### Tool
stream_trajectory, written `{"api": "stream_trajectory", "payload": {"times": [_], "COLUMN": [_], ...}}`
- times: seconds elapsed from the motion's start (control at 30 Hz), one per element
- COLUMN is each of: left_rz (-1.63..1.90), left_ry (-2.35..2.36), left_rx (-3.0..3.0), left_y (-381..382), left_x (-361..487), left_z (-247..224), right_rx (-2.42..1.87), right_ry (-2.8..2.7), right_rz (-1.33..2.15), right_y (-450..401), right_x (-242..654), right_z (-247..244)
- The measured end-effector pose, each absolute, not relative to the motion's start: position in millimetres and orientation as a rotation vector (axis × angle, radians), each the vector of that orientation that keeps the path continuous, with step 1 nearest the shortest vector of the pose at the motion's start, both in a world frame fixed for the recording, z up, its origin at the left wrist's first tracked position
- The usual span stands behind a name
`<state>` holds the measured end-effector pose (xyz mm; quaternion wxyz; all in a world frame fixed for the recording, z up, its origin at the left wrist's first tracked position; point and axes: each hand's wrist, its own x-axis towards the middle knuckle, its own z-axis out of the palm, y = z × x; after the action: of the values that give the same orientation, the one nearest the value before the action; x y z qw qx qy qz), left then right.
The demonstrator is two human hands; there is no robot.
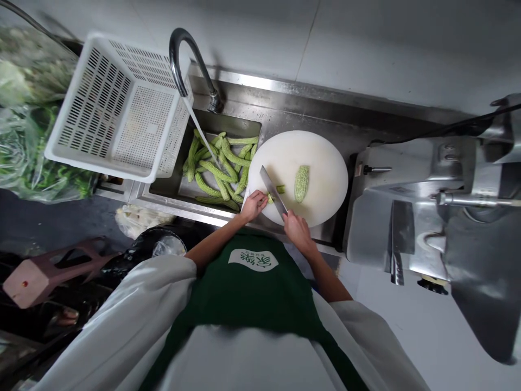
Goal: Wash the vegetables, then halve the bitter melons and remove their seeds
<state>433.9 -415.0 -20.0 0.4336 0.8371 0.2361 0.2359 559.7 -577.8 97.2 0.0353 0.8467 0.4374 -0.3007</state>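
Observation:
My right hand (pixel 298 229) is wrapped round the handle of a kitchen knife (pixel 273 190), its broad blade pointing up and left over the white round cutting board (pixel 321 152). The blade crosses a small green gourd piece (pixel 280 189), part of which shows on its right side. On the blade's left, my left hand (pixel 255 205) has its fingers closed on the end of a gourd piece (pixel 270 199) at the board's edge. A thicker pale green gourd piece (pixel 302 183) lies apart on the board. Long ridged gourds (pixel 226 168) lie in the sink.
Water runs from the curved faucet (pixel 178 60) into the metal sink (pixel 165 187). A white slotted basket (pixel 101 163) stands left, beside bagged greens (pixel 40 157). At right are a metal slicing machine (pixel 415 163) and another knife (pixel 401 233). A pink stool (pixel 30 282) is lower left.

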Motion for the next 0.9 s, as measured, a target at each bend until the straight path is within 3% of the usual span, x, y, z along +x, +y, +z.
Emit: {"api": "stream_trajectory", "payload": {"times": [0.23, 0.5, 0.73, 0.9], "left_rz": [0.462, 0.230, 0.408, 0.247], "left_ry": [0.621, 0.395, 0.772, 0.724], "left_rx": [2.342, 2.412, 1.583, 0.629], "left_y": [-416, -404, -395, -388], "left_x": [452, 502, 517, 505], "left_z": [-10, -20, -4, 34], "right_rx": [3.010, 3.452, 3.604, 3.578], "right_ry": [1.152, 0.640, 0.434, 0.461], "right_rz": [-0.613, -0.301, -0.494, -0.496], "right_y": [-626, -656, -661, -660], "right_x": [598, 624, 636, 636], "right_z": [115, 95, 56, 29]}}
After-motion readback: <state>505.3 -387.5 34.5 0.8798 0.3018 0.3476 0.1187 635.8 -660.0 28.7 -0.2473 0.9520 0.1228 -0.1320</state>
